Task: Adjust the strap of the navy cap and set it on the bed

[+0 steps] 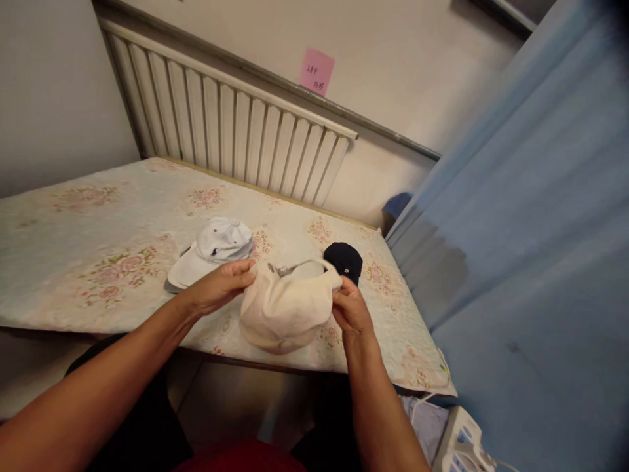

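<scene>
A cream baseball cap [287, 314] hangs between my two hands above the front edge of the bed. My left hand [223, 285] pinches its rim on the left, and my right hand [352, 307] grips the rim on the right. Its back strap and opening face up and away from me; the cap's brim is not clearly visible. Behind my left hand, a white cap [223, 242] with a small dark logo lies on the bed, brim toward the left. Just beyond my right hand sits a black cap [344, 259] with a small white logo, partly covered by the cream one.
The flower-patterned bed cover [128, 229] spreads under the caps. A white radiator [236, 124] and a wall with a pink note [317, 71] stand behind it. A blue curtain [515, 216] hangs at the right, above a white power strip [462, 439] with cables.
</scene>
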